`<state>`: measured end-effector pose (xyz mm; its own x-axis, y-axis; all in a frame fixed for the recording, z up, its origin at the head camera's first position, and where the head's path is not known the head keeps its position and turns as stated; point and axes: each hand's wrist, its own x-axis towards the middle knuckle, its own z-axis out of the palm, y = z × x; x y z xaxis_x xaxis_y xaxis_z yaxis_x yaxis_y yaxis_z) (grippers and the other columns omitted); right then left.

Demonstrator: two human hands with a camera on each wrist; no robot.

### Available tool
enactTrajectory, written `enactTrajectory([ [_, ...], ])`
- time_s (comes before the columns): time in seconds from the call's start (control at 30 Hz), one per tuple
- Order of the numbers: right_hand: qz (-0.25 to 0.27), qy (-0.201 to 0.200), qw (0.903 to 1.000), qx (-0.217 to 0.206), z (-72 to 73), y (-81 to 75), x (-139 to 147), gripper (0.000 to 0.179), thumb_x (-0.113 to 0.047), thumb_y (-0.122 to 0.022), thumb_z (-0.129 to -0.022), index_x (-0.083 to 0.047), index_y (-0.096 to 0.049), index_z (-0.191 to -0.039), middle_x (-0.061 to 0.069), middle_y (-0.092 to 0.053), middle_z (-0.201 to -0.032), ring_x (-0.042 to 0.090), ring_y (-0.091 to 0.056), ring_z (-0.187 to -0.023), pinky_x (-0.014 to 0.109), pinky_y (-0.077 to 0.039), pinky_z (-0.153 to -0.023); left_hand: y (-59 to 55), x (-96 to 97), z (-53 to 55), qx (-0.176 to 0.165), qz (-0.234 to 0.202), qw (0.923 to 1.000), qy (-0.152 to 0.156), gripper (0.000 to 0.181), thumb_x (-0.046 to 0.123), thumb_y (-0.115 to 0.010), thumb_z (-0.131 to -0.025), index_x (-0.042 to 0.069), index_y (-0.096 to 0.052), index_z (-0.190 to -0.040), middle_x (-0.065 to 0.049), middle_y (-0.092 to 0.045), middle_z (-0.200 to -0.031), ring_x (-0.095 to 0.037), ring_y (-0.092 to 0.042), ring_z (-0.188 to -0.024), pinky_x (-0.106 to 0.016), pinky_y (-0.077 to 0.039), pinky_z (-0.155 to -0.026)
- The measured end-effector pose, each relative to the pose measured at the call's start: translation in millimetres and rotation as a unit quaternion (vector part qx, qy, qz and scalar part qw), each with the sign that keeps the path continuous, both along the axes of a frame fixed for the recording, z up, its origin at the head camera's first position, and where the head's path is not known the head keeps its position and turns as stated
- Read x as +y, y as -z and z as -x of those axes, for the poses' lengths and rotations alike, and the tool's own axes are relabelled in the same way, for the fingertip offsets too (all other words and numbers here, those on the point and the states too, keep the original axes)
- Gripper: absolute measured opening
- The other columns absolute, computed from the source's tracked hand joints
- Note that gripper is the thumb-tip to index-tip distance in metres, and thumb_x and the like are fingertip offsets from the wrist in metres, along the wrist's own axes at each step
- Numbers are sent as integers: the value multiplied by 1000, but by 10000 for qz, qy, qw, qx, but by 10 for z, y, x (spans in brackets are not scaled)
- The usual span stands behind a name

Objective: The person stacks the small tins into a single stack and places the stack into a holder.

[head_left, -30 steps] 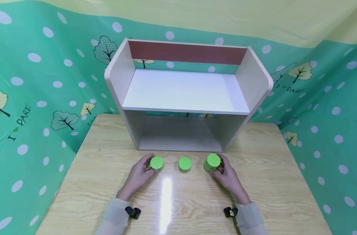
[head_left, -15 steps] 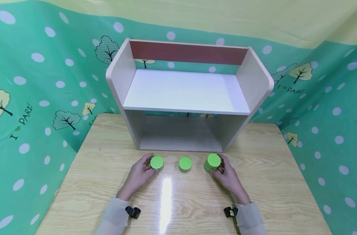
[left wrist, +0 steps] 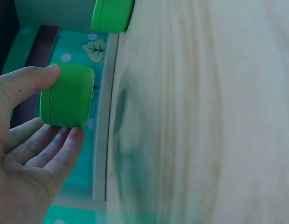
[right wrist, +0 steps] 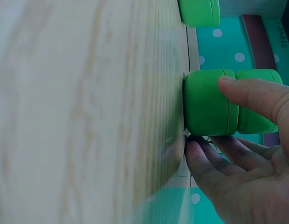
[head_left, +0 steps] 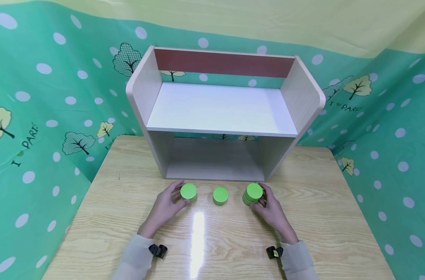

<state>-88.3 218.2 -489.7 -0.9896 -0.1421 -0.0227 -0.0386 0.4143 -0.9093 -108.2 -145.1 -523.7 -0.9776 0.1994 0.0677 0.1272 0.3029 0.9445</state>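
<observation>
The left hand pinches the left tin, green and round, thumb on one side and fingertips on the other. In the left wrist view a gap shows between the tin's base and the table, so it is held just above the wood. The right hand holds the lower tin of a stack of two, thumb on its near side by the lid seam, fingers on the opposite side. This tin stands on the table; the upper tin sits on its lid. The middle tin stands on the table between the hands, touched by neither. All four tins are green.

Both arms wear pale sleeves, with a small black device at each wrist. A bright reflection runs along the wood between them. Just beyond the tins stands a whitish shelf with two levels and a dark red back strip. Behind and around hangs a teal cloth printed with pale dots and trees.
</observation>
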Motion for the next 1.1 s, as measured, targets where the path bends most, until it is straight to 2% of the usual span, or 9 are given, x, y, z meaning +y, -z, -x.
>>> enactTrajectory([
  [0.17, 3, 10, 10000, 34, -1, 4, 0, 77, 14, -71, -84, 15, -26, -147, 39, -41, -141, 51, -43, -131, 56, -41, -105, -69, 19, 6, 97, 85, 9999, 41, 74, 2, -82, -81, -1, -45, -145, -15, -55, -139, -33, -51, -128, -41, -49, -103],
  [0.33, -25, -1, 10000, 41, 2, 3, -5, 77, 14, -71, -84, 15, -26, -147, 39, -41, -141, 51, -43, -131, 56, -41, -105, -129, 57, 12, 89, -61, 9999, 50, 73, -1, -82, -80, 0, -47, -144, -17, -55, -139, -35, -52, -128, -46, -48, -104],
  [0.53, -88, -28, 10000, -13, 5, 16, -1, 78, 12, -71, -85, 15, -25, -148, 39, -41, -142, 50, -42, -131, 56, -41, -106, -178, 96, 31, 229, 31, 9997, 119, 73, -1, -82, -81, -3, -46, -144, -17, -54, -140, -34, -51, -129, -44, -48, -103],
  [0.57, -97, -31, 9999, -4, 10, 31, 5, 78, 12, -71, -85, 15, -25, -148, 39, -41, -142, 50, -42, -131, 56, -41, -106, -186, 102, 37, 263, 70, 9995, 149, 73, -1, -82, -81, -3, -45, -144, -18, -53, -141, -34, -51, -129, -43, -49, -103],
  [0.8, -111, 32, 9999, 124, 105, 407, 128, 82, 6, -74, -86, 5, -26, -152, 34, -41, -146, 45, -42, -134, 50, -42, -106, -265, 153, 88, 356, 102, 9988, 327, 72, 1, -82, -82, 0, -46, -144, -19, -54, -139, -33, -53, -127, -41, -50, -101],
  [0.97, -88, 38, 9998, 149, 110, 440, 145, 81, 2, -76, -86, 2, -28, -152, 31, -43, -145, 43, -43, -133, 49, -43, -106, -306, 203, 126, 356, 111, 9981, 496, 72, 3, -82, -82, 1, -46, -144, -18, -56, -137, -32, -55, -125, -40, -51, -100],
  [1.1, -84, 49, 9999, 134, 119, 441, 141, 80, 4, -75, -86, 1, -29, -152, 31, -42, -146, 43, -43, -134, 49, -42, -107, -339, 252, 154, 354, 80, 9975, 614, 73, 4, -83, -83, 2, -46, -145, -18, -56, -137, -33, -57, -123, -43, -51, -100],
])
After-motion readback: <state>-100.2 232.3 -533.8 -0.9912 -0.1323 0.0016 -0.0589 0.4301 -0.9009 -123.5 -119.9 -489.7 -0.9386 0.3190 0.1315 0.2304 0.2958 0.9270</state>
